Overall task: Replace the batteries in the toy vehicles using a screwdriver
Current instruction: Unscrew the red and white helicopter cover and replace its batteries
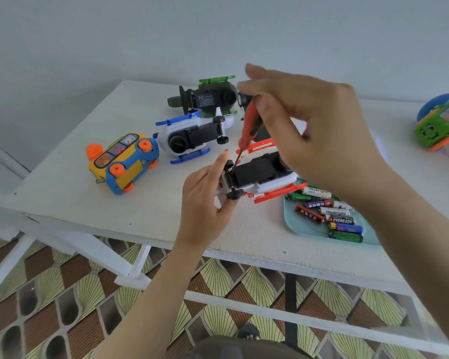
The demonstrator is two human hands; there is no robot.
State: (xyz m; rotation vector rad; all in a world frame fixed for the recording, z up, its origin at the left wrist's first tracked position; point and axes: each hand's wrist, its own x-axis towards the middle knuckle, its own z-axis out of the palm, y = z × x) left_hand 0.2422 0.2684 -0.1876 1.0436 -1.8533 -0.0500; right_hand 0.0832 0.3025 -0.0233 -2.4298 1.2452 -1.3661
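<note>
Both hands work near the table's (88, 198) front edge. The left hand (205, 200) pinches the tail end of the upturned red-and-white toy helicopter (259, 172). The right hand (309, 130), above it, grips the red screwdriver (248, 125), whose tip is set on the black battery cover beside the left fingers. That cover looks still in place, so the screw is probably being loosened. Batteries (332, 216) wait in the tray (296, 226) at the front right, just beside the toy. Farther back, the blue helicopter (189, 138), green helicopter (210, 97) and bus (122, 164) lie underside-up with covers on; whether they are finished cannot be told.
</note>
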